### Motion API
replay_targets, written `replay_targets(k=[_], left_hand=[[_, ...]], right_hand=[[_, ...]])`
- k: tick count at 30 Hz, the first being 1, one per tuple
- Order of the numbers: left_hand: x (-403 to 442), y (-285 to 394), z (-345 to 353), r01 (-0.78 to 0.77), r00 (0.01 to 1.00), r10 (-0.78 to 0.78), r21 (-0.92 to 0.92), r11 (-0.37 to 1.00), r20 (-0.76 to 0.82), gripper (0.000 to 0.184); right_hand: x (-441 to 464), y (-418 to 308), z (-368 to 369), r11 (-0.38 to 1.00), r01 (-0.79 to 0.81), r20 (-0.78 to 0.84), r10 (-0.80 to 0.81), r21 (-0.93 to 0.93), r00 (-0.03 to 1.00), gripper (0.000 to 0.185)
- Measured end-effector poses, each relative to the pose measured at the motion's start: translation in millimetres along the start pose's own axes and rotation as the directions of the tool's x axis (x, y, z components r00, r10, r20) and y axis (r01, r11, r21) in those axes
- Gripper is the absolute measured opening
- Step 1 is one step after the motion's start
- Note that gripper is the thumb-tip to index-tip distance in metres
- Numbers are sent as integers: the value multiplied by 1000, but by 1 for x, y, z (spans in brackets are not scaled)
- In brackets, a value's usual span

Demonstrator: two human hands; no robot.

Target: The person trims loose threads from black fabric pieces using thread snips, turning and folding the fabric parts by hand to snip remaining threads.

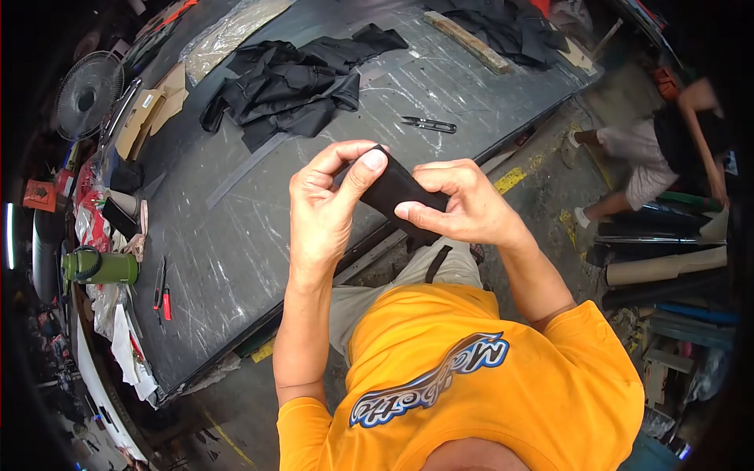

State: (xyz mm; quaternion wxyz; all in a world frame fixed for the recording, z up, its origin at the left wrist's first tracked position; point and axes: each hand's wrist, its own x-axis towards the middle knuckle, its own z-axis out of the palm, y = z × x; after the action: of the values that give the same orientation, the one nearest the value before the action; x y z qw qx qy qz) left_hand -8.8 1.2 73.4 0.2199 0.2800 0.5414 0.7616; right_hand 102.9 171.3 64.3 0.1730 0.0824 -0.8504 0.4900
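Between my two hands, over the near edge of the table, is a piece of black fabric (399, 188). My left hand (334, 184) pinches its upper left corner between thumb and fingers. My right hand (463, 200) grips the lower right end, with the thumb lying flat on top. The fingers behind the fabric are partly hidden. Beyond my hands, thread snips (429, 124) lie on the table. A crumpled heap of black fabric (287, 90) rests farther back on the left.
The dark scratched table (236, 259) also bears a wooden bar (467, 41), a cardboard box (141, 118) and a red-handled tool (166, 302). A green bottle (110, 268) stands at the left edge. On the right, a person (652, 153) moves near stacked rolls (667, 265).
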Motion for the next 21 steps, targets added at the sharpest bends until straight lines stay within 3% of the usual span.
replay_targets(k=[10, 13, 21], left_hand=[[-3, -19, -6, -47, 999, 46, -64, 997, -21, 12], [-8, -17, -4, 61, 995, -64, -40, 997, -81, 12], [-13, -28, -10, 85, 993, -83, 19, 996, -88, 11]], right_hand=[[-5, 7, 13, 999, -27, 4, 27, 32, 1000, 22], [-7, 15, 18, 999, -17, -11, 17, 31, 1000, 22], [-13, 22, 24, 999, -45, -12, 45, 20, 999, 23]])
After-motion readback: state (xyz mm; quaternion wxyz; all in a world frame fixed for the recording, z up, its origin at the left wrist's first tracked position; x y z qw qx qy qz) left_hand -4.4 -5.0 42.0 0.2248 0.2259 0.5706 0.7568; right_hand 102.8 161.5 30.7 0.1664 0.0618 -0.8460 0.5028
